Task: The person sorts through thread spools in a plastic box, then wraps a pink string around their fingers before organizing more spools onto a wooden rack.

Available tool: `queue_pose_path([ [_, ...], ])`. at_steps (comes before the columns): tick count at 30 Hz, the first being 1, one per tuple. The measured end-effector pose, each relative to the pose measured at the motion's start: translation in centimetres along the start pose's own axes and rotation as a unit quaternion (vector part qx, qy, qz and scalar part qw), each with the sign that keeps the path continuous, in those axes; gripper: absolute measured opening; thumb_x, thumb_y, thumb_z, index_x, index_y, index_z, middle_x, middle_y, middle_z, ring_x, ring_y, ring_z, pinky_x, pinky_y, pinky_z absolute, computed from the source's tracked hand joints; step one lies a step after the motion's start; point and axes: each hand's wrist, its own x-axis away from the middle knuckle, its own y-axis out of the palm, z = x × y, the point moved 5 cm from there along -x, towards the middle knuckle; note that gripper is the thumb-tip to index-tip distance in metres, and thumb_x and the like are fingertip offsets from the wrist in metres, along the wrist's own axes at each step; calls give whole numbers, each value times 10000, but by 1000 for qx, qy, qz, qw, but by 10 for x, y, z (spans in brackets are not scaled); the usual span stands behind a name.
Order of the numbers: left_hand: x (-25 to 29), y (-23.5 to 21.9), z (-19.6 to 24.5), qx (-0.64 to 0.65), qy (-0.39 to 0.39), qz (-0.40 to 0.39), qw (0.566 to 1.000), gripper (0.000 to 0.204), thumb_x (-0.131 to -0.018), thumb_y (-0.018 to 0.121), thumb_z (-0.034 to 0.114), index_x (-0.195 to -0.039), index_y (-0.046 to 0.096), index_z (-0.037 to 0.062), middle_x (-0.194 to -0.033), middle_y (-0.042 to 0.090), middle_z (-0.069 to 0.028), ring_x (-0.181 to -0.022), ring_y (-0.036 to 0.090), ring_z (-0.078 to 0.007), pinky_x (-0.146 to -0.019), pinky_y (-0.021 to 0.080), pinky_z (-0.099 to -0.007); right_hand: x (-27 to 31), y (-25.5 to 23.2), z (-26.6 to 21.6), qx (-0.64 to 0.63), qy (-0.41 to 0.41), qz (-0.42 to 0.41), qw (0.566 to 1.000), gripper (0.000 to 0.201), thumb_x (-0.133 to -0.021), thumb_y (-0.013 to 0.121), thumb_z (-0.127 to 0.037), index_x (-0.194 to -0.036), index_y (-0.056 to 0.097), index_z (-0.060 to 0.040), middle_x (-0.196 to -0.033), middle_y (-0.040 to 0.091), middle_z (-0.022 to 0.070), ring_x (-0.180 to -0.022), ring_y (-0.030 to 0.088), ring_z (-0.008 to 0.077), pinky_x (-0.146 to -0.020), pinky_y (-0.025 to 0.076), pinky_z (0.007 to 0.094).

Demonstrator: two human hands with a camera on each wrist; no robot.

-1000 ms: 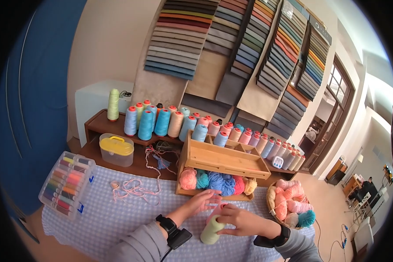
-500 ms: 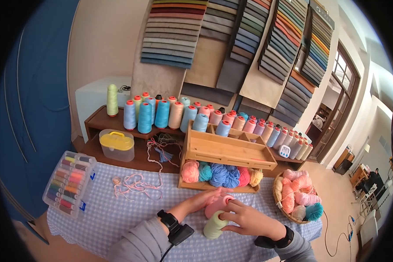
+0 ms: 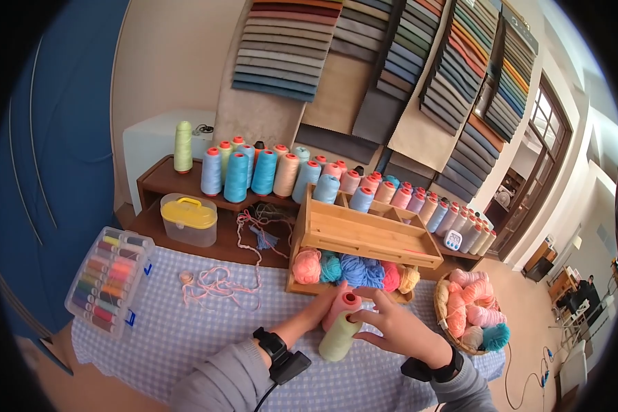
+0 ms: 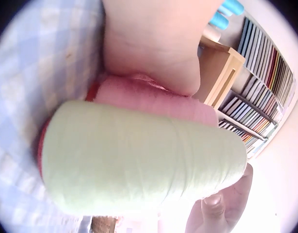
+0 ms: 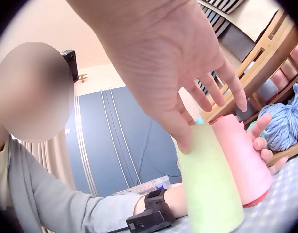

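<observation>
A pale green cone of thread [image 3: 338,338] stands on the checked cloth, close in front of a pink cone of thread [image 3: 336,316]. My right hand [image 3: 397,328] is at the green cone's top. Its thumb [image 5: 182,131] and index finger pinch there, while the other fingers reach out over the pink cone. Around the far side of the pink cone curls my left hand [image 3: 316,310], its fingertips [image 5: 260,143] showing at that cone's side in the right wrist view. In the left wrist view the green cone overlaps most of the pink one.
Behind the hands is a wooden organizer [image 3: 371,237] with yarn balls [image 3: 360,272] underneath. A yarn basket [image 3: 470,312] sits at right, a thread case [image 3: 110,281] at left. Loose pink cord [image 3: 216,287] lies on the cloth. Thread cones [image 3: 264,173] line the shelf.
The left hand has gone from straight fingers beside the pink cone to curling around it. The right hand's outer fingers have lifted and spread, still at the green cone's top.
</observation>
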Motion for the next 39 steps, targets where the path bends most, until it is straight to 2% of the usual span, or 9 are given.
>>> queue_pose_path([
  [8, 1, 6, 2, -63, 19, -6, 998, 560, -916, 307, 509, -1050, 566, 31, -947, 584, -19, -835, 525, -97, -765, 410, -217, 11, -5, 9, -101, 38, 57, 993, 270, -770, 640, -96, -1019, 551, -44, -1192, 421, 113, -1048, 486, 267, -835, 446, 338],
  [12, 4, 15, 7, -45, 2, -41, 998, 554, -923, 299, 496, -1035, 582, 33, -919, 591, -10, -837, 524, -87, -765, 410, -222, 20, 20, 63, -380, 143, 167, 899, 163, -848, 522, -70, -1008, 528, -39, -1108, 481, 85, -1030, 500, 172, -801, 444, 308],
  [14, 5, 18, 9, -51, 0, -28, 998, 572, -920, 275, 507, -1034, 577, 34, -894, 599, -45, -819, 550, -114, -749, 435, -243, 25, 40, 91, -620, 225, 212, 722, 141, -888, 464, -132, -989, 529, -57, -992, 541, 59, -944, 545, 153, -738, 448, 285],
  [16, 5, 15, 9, -59, -1, -10, 998, 591, -918, 251, 518, -1033, 572, 35, -869, 606, -80, -801, 575, -140, -732, 460, -264, 28, 62, 108, -669, 223, 228, 672, 169, -904, 425, -196, -971, 524, -76, -868, 570, 31, -833, 572, 144, -683, 447, 277],
  [18, 4, 11, 3, -16, -38, -8, 999, 549, -935, 275, 476, -1012, 595, 37, -924, 593, -15, -830, 526, -86, -764, 414, -232, 29, 91, 116, -835, 173, 133, 506, 176, -904, 422, -216, -960, 519, -80, -843, 574, 32, -784, 568, 159, -693, 454, 298],
  [24, 7, 28, 13, -71, 4, -42, 997, 636, -913, 220, 530, -1050, 547, 2, -807, 588, -80, -724, 571, -146, -650, 485, -276, 37, 145, 130, -856, 219, 116, 453, 138, -882, 433, -149, -968, 497, -62, -790, 566, 59, -746, 564, 184, -725, 467, 303],
  [30, 13, 31, 22, -41, 21, -11, 999, 584, -923, 243, 491, -1041, 528, -5, -851, 594, -95, -794, 576, -153, -722, 474, -280, 37, 133, 122, -807, 222, 96, 538, 166, -887, 415, -118, -1011, 488, -34, -788, 560, 54, -727, 565, 149, -703, 481, 275],
  [34, 13, 18, 26, -67, 42, 28, 996, 511, -927, 287, 448, -1044, 518, 8, -967, 586, -91, -920, 553, -188, -822, 441, -319, 36, 135, 125, -829, 191, 92, 518, 188, -900, 405, -136, -1028, 501, -36, -776, 563, 47, -722, 565, 136, -699, 483, 268],
  [39, 19, 40, 74, -15, 211, 8, 977, 417, -889, 416, 397, -1041, 513, 21, -1019, 556, -96, -979, 524, -226, -925, 374, -378, 36, 140, 125, -819, 161, 69, 546, 198, -907, 393, -156, -1032, 507, -52, -752, 567, 28, -714, 566, 127, -701, 479, 263],
])
